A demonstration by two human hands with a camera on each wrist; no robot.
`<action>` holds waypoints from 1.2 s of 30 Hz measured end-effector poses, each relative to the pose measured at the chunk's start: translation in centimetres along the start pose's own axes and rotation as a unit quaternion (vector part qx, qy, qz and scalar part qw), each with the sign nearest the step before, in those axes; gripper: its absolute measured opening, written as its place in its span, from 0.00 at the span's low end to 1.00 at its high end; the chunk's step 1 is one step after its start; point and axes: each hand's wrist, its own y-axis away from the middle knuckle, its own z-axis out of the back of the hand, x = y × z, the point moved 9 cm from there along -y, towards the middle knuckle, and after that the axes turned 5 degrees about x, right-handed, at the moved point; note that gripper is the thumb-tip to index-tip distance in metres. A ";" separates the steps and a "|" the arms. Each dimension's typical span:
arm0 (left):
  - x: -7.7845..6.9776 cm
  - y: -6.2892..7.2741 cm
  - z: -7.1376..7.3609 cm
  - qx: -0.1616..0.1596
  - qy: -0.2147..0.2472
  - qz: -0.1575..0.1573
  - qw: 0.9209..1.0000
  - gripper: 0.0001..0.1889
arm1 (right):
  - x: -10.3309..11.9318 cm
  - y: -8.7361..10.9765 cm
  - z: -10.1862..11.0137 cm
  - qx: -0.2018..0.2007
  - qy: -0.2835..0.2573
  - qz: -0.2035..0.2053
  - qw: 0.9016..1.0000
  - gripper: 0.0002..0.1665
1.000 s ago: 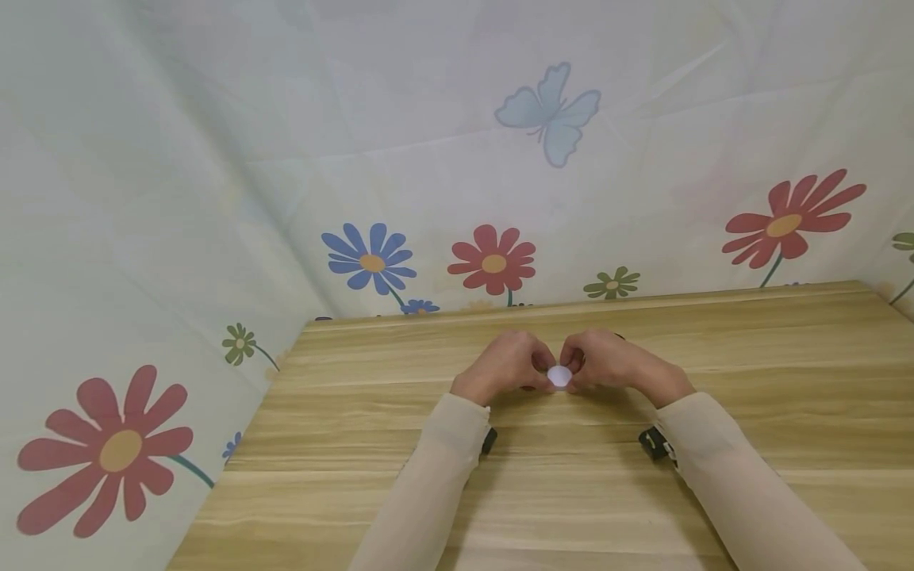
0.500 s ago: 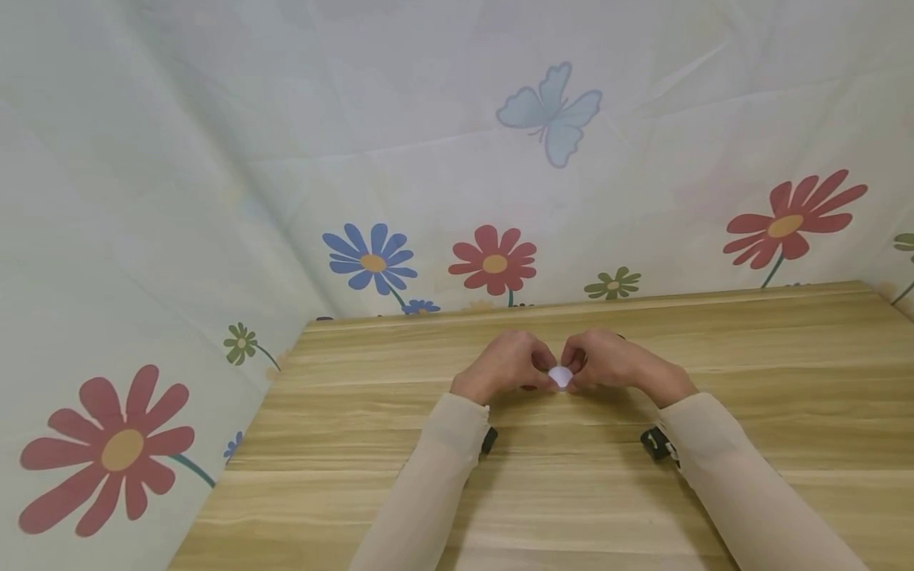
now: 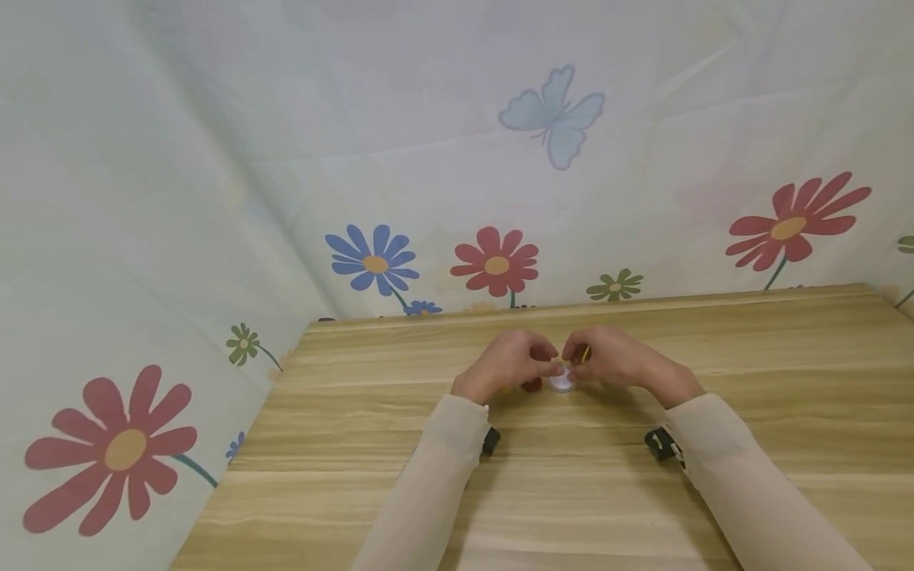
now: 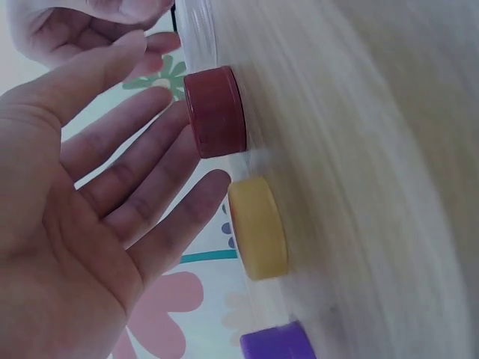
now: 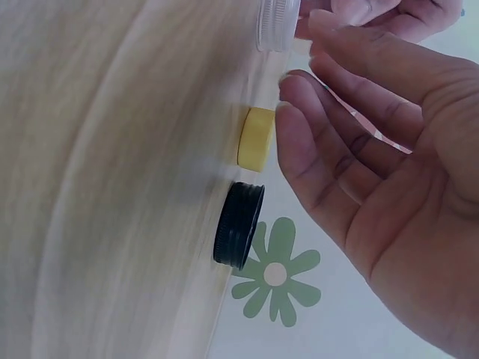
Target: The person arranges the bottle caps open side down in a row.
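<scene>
A small round whitish cap [image 3: 562, 382] lies flat on the wooden table between my two hands. Its ribbed, translucent side [image 5: 278, 26] shows at the top of the right wrist view. My left hand [image 3: 508, 363] hovers at its left edge, thumb and fingers apart and loosely extended, holding nothing. On the other side my right hand [image 3: 610, 355] has its fingers gently bent and its thumb close over the cap, with nothing gripped. Beside the left fingers stands a dark red cap [image 4: 215, 112]. A yellow cap [image 5: 256, 139] sits by the right fingertips.
More caps continue the row: an orange-yellow one [image 4: 257, 228] and a purple one [image 4: 278, 344] on the left, a black ribbed one [image 5: 239, 226] on the right. Behind the table [image 3: 400, 373] hangs a flower-printed cloth [image 3: 428, 182].
Earlier both hands pinched the white cap, tilted up between their fingertips. Now it lies flat on the table and the fingers have loosened and come off it.
</scene>
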 end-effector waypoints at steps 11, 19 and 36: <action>-1.7 -1.0 0.2 -0.052 -0.087 -0.021 0.995 0.17 | -0.2 0.7 0.9 -0.048 0.022 0.001 0.999 0.12; -2.8 -1.9 -0.4 -0.059 -0.104 -0.023 0.993 0.18 | -0.8 1.5 1.3 -0.071 0.029 0.014 0.997 0.15; -2.9 -2.7 -0.6 -0.071 -0.048 -0.020 0.996 0.18 | -2.1 2.0 1.8 -0.092 0.057 -0.018 0.994 0.17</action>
